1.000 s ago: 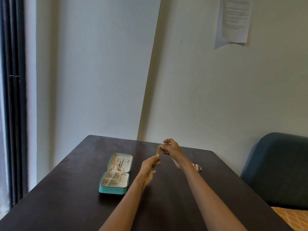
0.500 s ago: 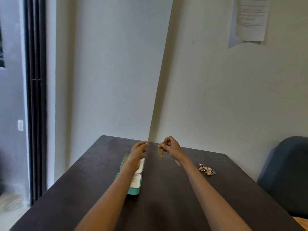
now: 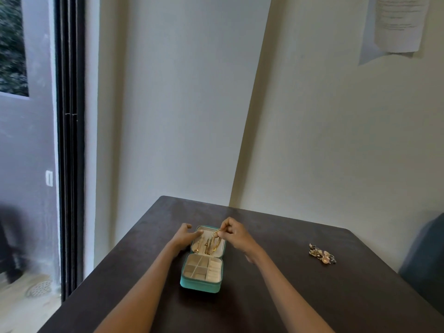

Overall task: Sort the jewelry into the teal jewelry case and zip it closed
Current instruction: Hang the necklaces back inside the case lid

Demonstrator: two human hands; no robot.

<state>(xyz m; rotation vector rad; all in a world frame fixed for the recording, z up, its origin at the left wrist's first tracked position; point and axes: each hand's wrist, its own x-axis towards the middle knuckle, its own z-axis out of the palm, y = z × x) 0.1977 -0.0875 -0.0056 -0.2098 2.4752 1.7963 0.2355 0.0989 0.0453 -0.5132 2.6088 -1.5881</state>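
The teal jewelry case (image 3: pixel 200 286) lies open on the dark table (image 3: pixel 288 296), its cream lid half flat at the far side and its compartment tray nearer me. Gold chains hang in the lid half. My right hand (image 3: pixel 234 234) pinches a gold chain (image 3: pixel 214 236) over the lid's upper right part. My left hand (image 3: pixel 186 236) rests on the lid's left edge with fingers spread, touching the lining. A small pile of loose jewelry (image 3: pixel 322 254) sits on the table far to the right, away from both hands.
The table's far edge meets the wall just beyond the case. A dark sliding-door frame (image 3: pixel 69 164) stands at the left, a blue-grey chair (image 3: pixel 422 267) at the right edge, and a paper sheet (image 3: pixel 398 22) hangs on the wall.
Both hands went from mid-air above the table down to the case's lid half. The right hand carried the gold chain there; the left hand settled on the lid's left edge. The camera panned left.
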